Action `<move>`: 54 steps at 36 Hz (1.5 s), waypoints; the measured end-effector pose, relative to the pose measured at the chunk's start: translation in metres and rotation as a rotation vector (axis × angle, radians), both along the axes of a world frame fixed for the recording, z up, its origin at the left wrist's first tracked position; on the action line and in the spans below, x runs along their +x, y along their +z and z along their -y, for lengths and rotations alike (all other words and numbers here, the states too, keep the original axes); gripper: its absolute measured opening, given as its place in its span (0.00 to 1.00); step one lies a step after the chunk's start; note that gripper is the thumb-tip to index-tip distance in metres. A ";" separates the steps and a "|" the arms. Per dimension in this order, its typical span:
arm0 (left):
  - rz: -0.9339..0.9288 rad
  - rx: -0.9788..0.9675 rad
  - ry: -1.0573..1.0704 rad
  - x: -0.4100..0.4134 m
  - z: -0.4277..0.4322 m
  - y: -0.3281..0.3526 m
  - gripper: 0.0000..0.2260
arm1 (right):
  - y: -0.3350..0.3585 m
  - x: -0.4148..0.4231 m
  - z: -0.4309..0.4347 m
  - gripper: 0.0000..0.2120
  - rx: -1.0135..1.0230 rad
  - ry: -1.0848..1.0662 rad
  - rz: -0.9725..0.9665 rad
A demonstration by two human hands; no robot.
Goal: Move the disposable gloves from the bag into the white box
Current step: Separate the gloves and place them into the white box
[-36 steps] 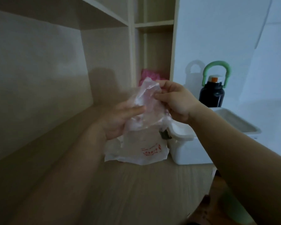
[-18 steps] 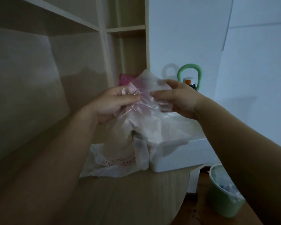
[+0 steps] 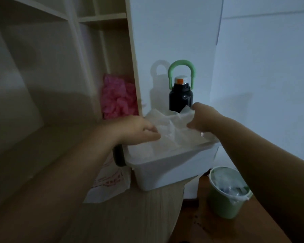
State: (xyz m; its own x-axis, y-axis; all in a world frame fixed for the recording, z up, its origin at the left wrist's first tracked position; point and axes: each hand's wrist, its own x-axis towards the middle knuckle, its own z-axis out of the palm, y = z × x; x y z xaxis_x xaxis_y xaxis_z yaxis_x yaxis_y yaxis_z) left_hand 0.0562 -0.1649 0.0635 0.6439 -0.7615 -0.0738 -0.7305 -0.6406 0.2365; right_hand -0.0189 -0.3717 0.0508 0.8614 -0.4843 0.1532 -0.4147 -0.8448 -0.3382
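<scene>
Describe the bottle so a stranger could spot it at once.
Find the white wall right of the wooden shelves. Against it, behind the white box, stands the bottle. No neighbour shares its black body, green loop handle and orange cap.

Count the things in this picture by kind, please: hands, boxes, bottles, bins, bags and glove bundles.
Hands: 2, left hand and right hand
White box: 1
Bottle: 1
Green bin: 1
Printed bag: 1
Glove bundle: 1
Total: 7

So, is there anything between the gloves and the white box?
Nothing visible. The left hand and the right hand hold the gloves directly over the open white box; the bottle stands behind it.
</scene>
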 end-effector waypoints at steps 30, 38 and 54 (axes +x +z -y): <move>0.016 0.575 -0.057 0.011 0.043 -0.044 0.16 | -0.013 0.015 -0.005 0.38 -0.066 0.361 -0.669; -0.138 0.499 -0.049 0.007 0.039 -0.037 0.14 | -0.020 0.015 -0.008 0.30 -0.075 0.374 -0.690; -0.071 -0.492 0.117 -0.005 -0.060 0.005 0.06 | 0.022 0.002 -0.073 0.18 0.189 0.429 0.144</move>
